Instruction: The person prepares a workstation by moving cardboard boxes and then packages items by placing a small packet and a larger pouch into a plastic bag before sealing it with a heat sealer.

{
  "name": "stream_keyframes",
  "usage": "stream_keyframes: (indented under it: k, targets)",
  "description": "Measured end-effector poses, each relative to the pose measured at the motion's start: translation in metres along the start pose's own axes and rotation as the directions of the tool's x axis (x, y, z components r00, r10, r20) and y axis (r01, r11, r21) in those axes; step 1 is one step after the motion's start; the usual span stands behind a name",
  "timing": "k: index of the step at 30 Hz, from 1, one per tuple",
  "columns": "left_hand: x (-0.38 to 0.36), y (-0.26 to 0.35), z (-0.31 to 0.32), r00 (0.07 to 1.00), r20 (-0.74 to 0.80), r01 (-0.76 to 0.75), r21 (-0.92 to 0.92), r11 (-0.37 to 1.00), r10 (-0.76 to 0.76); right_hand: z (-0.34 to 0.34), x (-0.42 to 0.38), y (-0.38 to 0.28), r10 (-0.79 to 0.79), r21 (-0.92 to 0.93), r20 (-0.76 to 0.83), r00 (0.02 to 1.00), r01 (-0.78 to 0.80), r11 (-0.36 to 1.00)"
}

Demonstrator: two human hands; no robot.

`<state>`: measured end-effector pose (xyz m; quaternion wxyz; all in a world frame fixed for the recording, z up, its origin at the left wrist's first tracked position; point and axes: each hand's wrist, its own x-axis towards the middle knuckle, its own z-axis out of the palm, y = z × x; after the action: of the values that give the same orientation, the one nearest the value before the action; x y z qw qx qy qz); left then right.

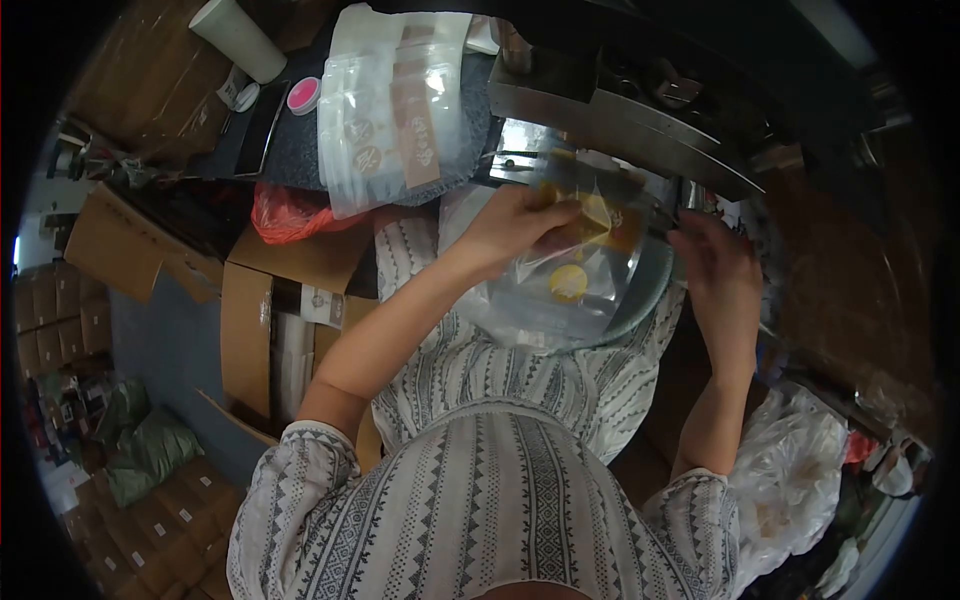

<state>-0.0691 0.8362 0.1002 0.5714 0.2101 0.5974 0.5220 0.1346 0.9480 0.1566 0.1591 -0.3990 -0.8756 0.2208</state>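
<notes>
My left hand (520, 228) is closed, thumb and fingers pinching a clear plastic bag (590, 285) with yellow and orange print. The bag lies over my lap, above a pale round basin (655, 290) whose rim shows at the right. To the right of the bag, my right hand (718, 275) is raised with its fingers loosely bent and apart. Nothing shows in it, though its fingertips are dim against the metal machine (630, 125). Part of the bag's upper edge is under the machine's front.
Stacked flat printed bags (390, 110) lie on a dark cloth at the upper left, beside a pink round tub (303, 95), a phone (262, 130) and a white cup (238, 40). An open carton (250, 340) stands left; a white plastic sack (795, 470) lies right.
</notes>
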Motion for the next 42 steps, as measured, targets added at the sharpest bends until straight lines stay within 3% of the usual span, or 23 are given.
stream_keyframes:
  k: [4,6,7,8,9,10,12,13,15,16,18,21,22,24,26,27,32,34,35,37,39,40,42]
  targets:
    - [0.004,-0.008,-0.003,1.0,0.018,0.003,-0.093,0.996,-0.001,0.015,0.016,0.061,0.021,-0.267,-0.209,0.978,-0.078,0.961]
    - [0.004,-0.016,-0.019,0.945,-0.105,-0.231,0.455,0.86,0.31,0.024,0.022,0.081,-0.075,-0.299,-0.171,0.982,0.021,0.954]
    - [0.001,-0.008,-0.032,0.944,-0.108,-0.232,0.457,0.858,0.313,0.023,0.026,0.083,-0.078,-0.296,-0.173,0.982,0.024,0.955]
    - [-0.003,0.001,-0.048,0.657,-0.205,-0.27,0.834,0.481,0.725,0.023,0.026,0.085,-0.056,-0.261,-0.156,0.986,0.014,0.965]
    - [-0.008,0.006,-0.061,0.245,-0.024,-0.028,0.999,0.032,0.969,0.021,0.024,0.086,-0.035,-0.228,-0.139,0.99,0.002,0.974]
    - [-0.012,-0.005,-0.07,0.246,-0.023,-0.029,0.999,0.031,0.969,0.018,0.022,0.083,-0.034,-0.228,-0.14,0.99,0.001,0.974]
    - [-0.021,-0.036,-0.088,0.438,0.177,0.152,0.951,-0.267,0.881,0.009,0.018,0.065,0.131,-0.136,-0.076,0.988,-0.141,0.981]
    - [-0.031,-0.034,-0.093,0.436,0.18,0.155,0.95,-0.271,0.882,0.001,0.015,0.054,0.13,-0.132,-0.079,0.988,-0.139,0.981]
    - [-0.053,-0.03,-0.095,0.605,-0.231,0.08,0.97,0.231,0.762,-0.014,0.005,0.035,0.241,0.158,0.076,0.968,-0.25,0.955]
    - [-0.06,-0.029,-0.092,0.554,-0.251,-0.007,0.952,0.306,0.794,-0.013,0.005,0.027,0.24,0.156,0.078,0.968,-0.25,0.956]
    - [-0.074,-0.026,-0.073,0.56,-0.214,-0.07,0.95,0.303,0.8,-0.008,0.006,0.01,0.005,0.445,0.204,0.979,-0.097,0.89]
    - [-0.088,-0.013,-0.049,0.565,-0.154,-0.148,0.947,0.283,0.811,0.004,0.005,-0.034,-0.168,0.524,0.159,0.973,0.061,0.85]
    - [-0.09,-0.01,-0.044,0.569,-0.136,-0.162,0.949,0.272,0.811,0.011,0.006,-0.041,-0.167,0.524,0.158,0.973,0.061,0.85]
    - [-0.09,-0.007,-0.041,0.563,-0.078,-0.204,0.952,0.229,0.823,0.026,0.011,-0.048,-0.446,0.367,-0.108,0.888,0.453,0.813]
    - [-0.09,-0.007,-0.038,0.556,-0.022,-0.243,0.952,0.188,0.831,0.026,0.011,-0.051,-0.512,0.359,-0.049,0.857,0.494,0.792]
    - [-0.089,-0.007,-0.035,0.631,0.031,-0.33,0.915,0.233,0.775,0.026,0.011,-0.051,-0.572,0.351,0.013,0.82,0.532,0.77]
    - [-0.061,-0.021,-0.017,0.785,0.148,-0.477,0.764,0.434,0.601,0.027,0.012,-0.04,-0.286,0.492,0.12,0.951,0.193,0.849]
    - [-0.038,-0.022,-0.01,0.976,-0.013,-0.174,0.545,0.82,0.215,0.02,0.012,-0.033,-0.176,0.482,0.079,0.981,0.116,0.868]
    - [-0.024,-0.022,-0.008,0.976,-0.014,-0.175,0.544,0.821,0.217,0.011,0.01,-0.027,-0.166,0.364,0.084,0.983,0.125,0.923]
    - [-0.001,-0.019,-0.005,0.994,-0.002,-0.109,0.019,0.994,0.109,0.002,0.005,-0.015,-0.152,0.24,0.089,0.984,0.127,0.963]
    - [0.004,-0.007,-0.003,0.998,-0.018,-0.06,-0.003,0.998,0.06,-0.005,0.003,-0.002,0.128,0.051,0.124,0.984,-0.135,0.99]
    - [0.004,-0.003,-0.002,0.999,-0.034,-0.012,-0.025,1.0,0.011,-0.003,0.01,0.021,0.129,0.05,0.122,0.984,-0.136,0.989]
    - [0.0,-0.007,-0.003,0.997,-0.047,-0.068,0.017,0.998,0.069,0.019,0.024,0.069,-0.269,-0.536,-0.28,0.922,0.082,0.84]
